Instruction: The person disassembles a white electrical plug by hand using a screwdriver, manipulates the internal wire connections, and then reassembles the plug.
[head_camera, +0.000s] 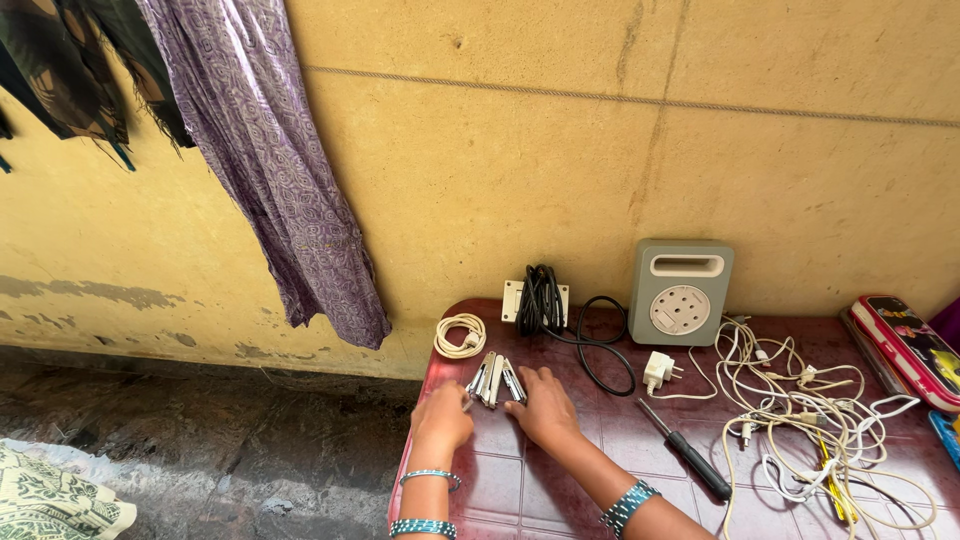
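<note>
A silver and white opened plug or socket part (494, 379) lies on the dark red table (520, 480), near its far left corner. My left hand (441, 417) is closed around a thin tool, whose tip touches the part's left side. My right hand (543, 404) rests flat on the table, fingers against the part's right side. Both wrists wear teal bangles.
A coiled white cable (459, 336), a white board wound with black cord (541, 300), a grey extension box (681, 292), a white adapter (659, 371), a black screwdriver (687, 450) and tangled white wires (820, 420) lie around. Purple cloth (270, 170) hangs on the yellow wall.
</note>
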